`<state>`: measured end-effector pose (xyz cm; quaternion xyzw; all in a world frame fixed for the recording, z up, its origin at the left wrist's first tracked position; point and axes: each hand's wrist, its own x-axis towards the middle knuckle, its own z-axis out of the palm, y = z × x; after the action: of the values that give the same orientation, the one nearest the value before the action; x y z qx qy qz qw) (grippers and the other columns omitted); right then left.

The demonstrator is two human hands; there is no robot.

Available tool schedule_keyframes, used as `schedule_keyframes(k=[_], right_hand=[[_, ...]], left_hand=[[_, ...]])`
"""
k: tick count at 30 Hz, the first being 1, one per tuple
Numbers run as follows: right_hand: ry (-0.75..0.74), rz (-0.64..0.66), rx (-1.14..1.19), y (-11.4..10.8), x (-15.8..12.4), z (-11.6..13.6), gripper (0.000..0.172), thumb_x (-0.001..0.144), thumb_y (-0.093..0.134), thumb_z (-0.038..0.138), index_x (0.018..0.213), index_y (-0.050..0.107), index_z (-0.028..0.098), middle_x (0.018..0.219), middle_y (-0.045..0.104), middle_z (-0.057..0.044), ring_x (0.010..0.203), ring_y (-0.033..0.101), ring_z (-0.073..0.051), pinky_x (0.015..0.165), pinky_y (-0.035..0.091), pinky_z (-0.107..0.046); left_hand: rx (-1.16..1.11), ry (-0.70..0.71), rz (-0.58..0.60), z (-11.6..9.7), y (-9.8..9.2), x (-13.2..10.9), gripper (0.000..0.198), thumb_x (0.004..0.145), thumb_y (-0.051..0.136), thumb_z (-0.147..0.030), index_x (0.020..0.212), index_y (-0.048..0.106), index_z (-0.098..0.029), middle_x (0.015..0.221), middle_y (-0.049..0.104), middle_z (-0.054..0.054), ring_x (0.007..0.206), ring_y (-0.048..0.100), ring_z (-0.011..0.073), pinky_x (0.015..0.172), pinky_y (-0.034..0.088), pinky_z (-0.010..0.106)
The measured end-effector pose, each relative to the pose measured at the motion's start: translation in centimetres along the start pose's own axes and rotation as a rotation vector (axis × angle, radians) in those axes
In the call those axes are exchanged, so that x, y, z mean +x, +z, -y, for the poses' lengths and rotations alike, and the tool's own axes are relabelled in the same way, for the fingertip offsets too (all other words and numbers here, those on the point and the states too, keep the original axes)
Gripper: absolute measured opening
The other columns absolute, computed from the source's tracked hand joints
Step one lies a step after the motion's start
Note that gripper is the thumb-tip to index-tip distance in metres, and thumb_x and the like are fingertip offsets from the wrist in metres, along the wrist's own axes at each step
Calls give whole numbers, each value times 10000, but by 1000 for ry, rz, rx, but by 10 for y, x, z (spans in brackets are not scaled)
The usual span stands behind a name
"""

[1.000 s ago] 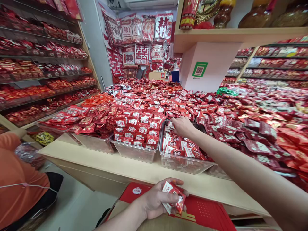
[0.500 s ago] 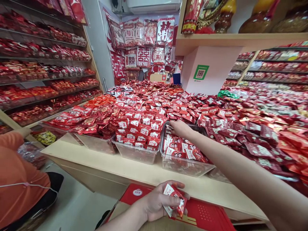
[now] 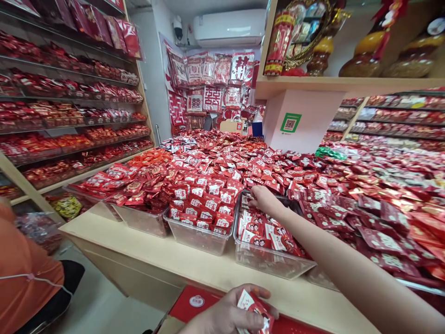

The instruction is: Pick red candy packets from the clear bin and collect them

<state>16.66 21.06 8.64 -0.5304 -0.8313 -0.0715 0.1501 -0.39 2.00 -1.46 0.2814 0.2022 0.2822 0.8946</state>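
Observation:
My left hand (image 3: pixel 236 311) is low in front of the counter, its thumb pressed over small red-and-white snack packets (image 3: pixel 252 310) that lie in the palm. At least one packet shows clearly; how many are stacked there I cannot tell. Reaching over from the right, my right hand (image 3: pixel 267 202) is at the back left of a clear plastic bin (image 3: pixel 274 264). Its fingers curl down among the packets, and their tips are hidden. Rows of similar red-and-white packets (image 3: pixel 257 239) stand in the front of this bin.
A neighbouring clear bin (image 3: pixel 198 236) holds red packets. Heaps of wrapped packets (image 3: pixel 222 153) cover the counter (image 3: pixel 139 241) behind. Below sits a red carton (image 3: pixel 194 297). A person in an orange top (image 3: pixel 31 269) is at left. A wooden shelf (image 3: pixel 340 86) overhangs the right side.
The view has tilted up, so the counter and both hands appear lower. My right hand stays at the bin's back left; my left hand still grips the packets.

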Motion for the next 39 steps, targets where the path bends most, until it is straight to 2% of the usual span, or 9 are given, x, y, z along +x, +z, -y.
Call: schedule_keyframes(k=[4, 6, 11, 18, 25, 30, 33, 36, 39], right_hand=[[-169, 20, 61, 1, 3, -4, 122, 714, 550, 217, 795, 595, 137, 853, 579, -82, 836, 511, -176, 743, 369, -253], [-206, 23, 62, 0, 3, -5, 138, 741, 500, 178, 815, 613, 148, 892, 578, -82, 856, 512, -169, 779, 358, -255], [-98, 57, -27, -3, 1, 0, 183, 738, 487, 159, 891, 581, 128, 859, 582, -92, 848, 510, -187, 757, 365, -263], [-99, 97, -41, -5, -2, -4, 269, 713, 513, 151, 979, 539, 135, 931, 580, -93, 935, 491, -201, 790, 351, -263], [-84, 110, -41, -7, -3, -7, 299, 714, 528, 178, 1011, 540, 144, 982, 574, -98, 963, 486, -204, 795, 351, -269], [-96, 87, -60, -16, -7, -5, 292, 739, 508, 203, 1020, 542, 128, 970, 580, -108, 945, 494, -203, 809, 345, -273], [-71, 57, -61, -24, -16, -1, 232, 789, 438, 256, 920, 587, 137, 885, 608, -99, 857, 532, -192, 743, 371, -263], [-91, 140, 15, -27, -31, 5, 269, 817, 375, 274, 816, 625, 173, 790, 642, -60, 732, 565, -164, 661, 387, -241], [-145, 211, 107, -24, -45, 10, 275, 815, 373, 264, 868, 636, 199, 871, 659, -35, 783, 569, -162, 710, 390, -242]], left_hand=[[-3, 3, 11, 0, -1, 0, 418, 563, 688, -72, 948, 544, -150, 900, 627, 118, 644, 609, 158, 605, 432, 260], [-8, -5, 16, -1, 0, -1, 414, 569, 683, -69, 950, 542, -149, 910, 623, 119, 648, 606, 153, 610, 431, 258], [-3, -43, -8, -3, 4, -4, 416, 593, 667, -77, 976, 531, -167, 942, 611, 107, 697, 609, 178, 676, 443, 335], [-7, -49, -8, -4, 6, -4, 410, 586, 669, -77, 964, 538, -169, 923, 614, 104, 691, 610, 185, 685, 443, 358], [65, -85, -21, -7, 5, -6, 407, 623, 649, -110, 1001, 516, -178, 974, 599, 109, 648, 620, 184, 557, 439, 263], [68, -91, -27, -8, 6, -6, 421, 616, 658, -111, 1005, 511, -179, 975, 597, 107, 669, 625, 198, 587, 444, 280], [69, -86, -43, -9, 9, -7, 430, 598, 670, -108, 993, 510, -166, 965, 599, 114, 656, 623, 193, 586, 445, 280], [75, -82, -47, -11, 11, -8, 431, 590, 672, -108, 986, 509, -159, 957, 601, 113, 655, 619, 182, 606, 454, 292], [79, -87, -48, -11, 12, -8, 432, 584, 671, -98, 980, 506, -156, 951, 603, 112, 663, 616, 176, 607, 458, 287]])
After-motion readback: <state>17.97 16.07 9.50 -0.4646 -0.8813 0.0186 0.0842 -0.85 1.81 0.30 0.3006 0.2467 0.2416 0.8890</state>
